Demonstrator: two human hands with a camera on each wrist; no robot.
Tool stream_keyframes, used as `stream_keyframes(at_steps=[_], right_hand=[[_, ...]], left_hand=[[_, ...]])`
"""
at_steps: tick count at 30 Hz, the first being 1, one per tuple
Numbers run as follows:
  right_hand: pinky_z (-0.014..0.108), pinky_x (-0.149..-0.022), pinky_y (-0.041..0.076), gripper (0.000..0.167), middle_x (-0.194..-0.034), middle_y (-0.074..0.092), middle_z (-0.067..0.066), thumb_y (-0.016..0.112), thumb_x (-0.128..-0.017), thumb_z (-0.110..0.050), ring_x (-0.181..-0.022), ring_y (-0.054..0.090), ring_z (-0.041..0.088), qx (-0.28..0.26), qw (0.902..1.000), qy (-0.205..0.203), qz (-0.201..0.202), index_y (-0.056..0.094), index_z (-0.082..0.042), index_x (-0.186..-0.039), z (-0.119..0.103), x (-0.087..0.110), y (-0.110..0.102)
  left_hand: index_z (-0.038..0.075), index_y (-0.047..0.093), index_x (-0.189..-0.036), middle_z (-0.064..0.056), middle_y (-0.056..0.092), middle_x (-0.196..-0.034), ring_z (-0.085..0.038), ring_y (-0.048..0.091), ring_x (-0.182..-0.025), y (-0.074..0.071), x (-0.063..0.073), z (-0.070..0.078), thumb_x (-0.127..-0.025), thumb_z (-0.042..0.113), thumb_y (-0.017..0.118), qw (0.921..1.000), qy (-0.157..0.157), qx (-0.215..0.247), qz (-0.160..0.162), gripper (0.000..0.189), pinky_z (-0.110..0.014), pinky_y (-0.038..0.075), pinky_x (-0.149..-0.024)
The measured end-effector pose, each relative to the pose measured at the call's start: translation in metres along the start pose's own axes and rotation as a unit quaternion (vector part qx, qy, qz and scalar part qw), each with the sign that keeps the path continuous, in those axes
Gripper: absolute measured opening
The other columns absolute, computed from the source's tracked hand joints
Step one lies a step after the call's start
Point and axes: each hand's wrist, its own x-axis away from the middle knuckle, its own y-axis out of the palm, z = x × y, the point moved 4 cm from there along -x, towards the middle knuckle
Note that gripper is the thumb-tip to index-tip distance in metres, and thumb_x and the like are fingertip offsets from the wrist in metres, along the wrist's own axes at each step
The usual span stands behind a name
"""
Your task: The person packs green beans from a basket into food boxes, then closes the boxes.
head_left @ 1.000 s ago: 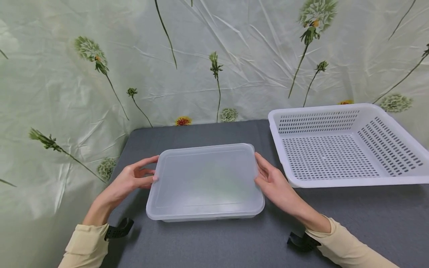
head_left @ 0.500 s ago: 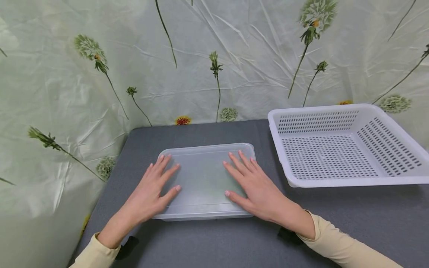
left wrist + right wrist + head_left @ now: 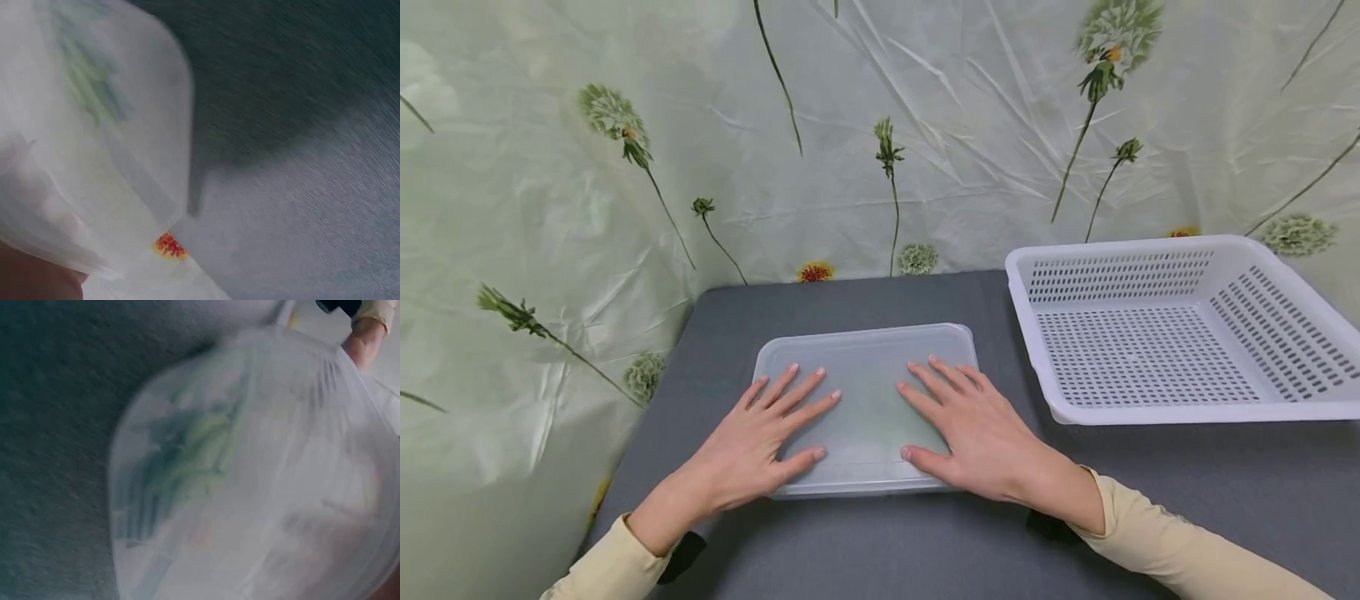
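A translucent plastic storage container [image 3: 865,342] with its lid [image 3: 868,417] on stands on the grey table. My left hand [image 3: 756,446] rests on the left part of the lid with straight, spread fingers. On the right part lies my right hand [image 3: 973,433], its fingers also spread and pressing flat. In the left wrist view, the container's wall [image 3: 159,125] and a bit of my left hand [image 3: 37,278] show. The right wrist view has the container's side [image 3: 275,469], blurred, with a green patch; whether that is inside or reflected, I cannot tell.
A white perforated plastic basket [image 3: 1150,415] stands to the right of the container. Behind the grey table [image 3: 850,300] hangs a pale flower-printed cloth [image 3: 820,200], which also runs along the left side.
Both hands have moved from the container's left and right sides onto the top of its lid. Since half a second ago, the left hand has slid slightly right.
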Motion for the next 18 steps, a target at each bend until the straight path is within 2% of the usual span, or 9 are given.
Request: stream_keyframes(at_steps=[4, 7, 10, 13, 15, 18], right_hand=[[0.051, -0.112, 0.025, 0.065, -0.153, 0.039, 0.005, 0.048, -0.097, -0.06, -0.141, 0.031, 0.028, -0.022, 0.9985, 0.023, 0.045, 0.05, -0.016, -0.145, 0.01, -0.013, -0.004], [0.052, -0.117, 0.016, 0.068, -0.159, 0.029, 0.008, 0.044, -0.099, -0.058, -0.147, 0.019, 0.03, -0.032, 0.9968, 0.054, 0.05, 0.04, -0.015, -0.151, 0.021, -0.025, -0.003], [0.052, -0.119, 0.006, 0.075, -0.163, 0.014, 0.005, 0.039, -0.099, -0.061, -0.15, 0.003, 0.028, -0.033, 0.9956, 0.084, 0.025, 0.021, -0.019, -0.158, 0.03, -0.035, -0.001], [0.055, -0.118, 0.004, 0.08, -0.164, 0.008, 0.004, 0.038, -0.097, -0.066, -0.149, -0.004, 0.029, -0.031, 0.9945, 0.1, -0.003, 0.009, -0.024, -0.159, 0.035, -0.041, 0.001], [0.057, -0.117, 0.004, 0.082, -0.164, 0.008, 0.004, 0.038, -0.096, -0.068, -0.149, -0.005, 0.03, -0.025, 0.9939, 0.106, -0.016, 0.009, -0.026, -0.159, 0.038, -0.042, 0.002], [0.059, -0.116, 0.008, 0.081, -0.164, 0.01, 0.004, 0.038, -0.095, -0.07, -0.149, -0.003, 0.031, -0.015, 0.9939, 0.106, -0.028, 0.017, -0.026, -0.158, 0.039, -0.042, 0.002]], left_hand=[[0.03, 0.029, -0.156, 0.001, 0.012, -0.164, -0.028, 0.006, -0.15, -0.007, -0.009, -0.013, -0.098, 0.052, 0.053, 0.9959, -0.025, 0.082, 0.031, 0.066, -0.06, 0.01, -0.115], [0.023, 0.026, -0.157, -0.005, 0.011, -0.164, -0.03, 0.005, -0.15, -0.009, -0.02, -0.025, -0.099, 0.048, 0.054, 0.9928, -0.036, 0.103, 0.05, 0.069, -0.06, 0.012, -0.115], [0.022, 0.018, -0.159, -0.005, 0.004, -0.165, -0.025, -0.003, -0.15, -0.006, -0.033, -0.034, -0.099, 0.054, 0.049, 0.9945, -0.053, 0.075, 0.049, 0.074, -0.056, 0.011, -0.117], [0.022, 0.012, -0.159, -0.003, -0.001, -0.164, -0.021, -0.01, -0.149, -0.002, -0.042, -0.037, -0.098, 0.062, 0.044, 0.9964, -0.066, 0.038, 0.039, 0.08, -0.055, 0.008, -0.118], [0.023, 0.01, -0.159, -0.003, -0.003, -0.164, -0.021, -0.012, -0.148, -0.001, -0.045, -0.037, -0.097, 0.065, 0.042, 0.9972, -0.066, 0.021, 0.03, 0.082, -0.054, 0.005, -0.118], [0.023, 0.014, -0.159, -0.003, -0.001, -0.164, -0.022, -0.011, -0.149, -0.002, -0.047, -0.035, -0.096, 0.067, 0.041, 0.998, -0.062, 0.003, 0.016, 0.082, -0.053, 0.003, -0.118]])
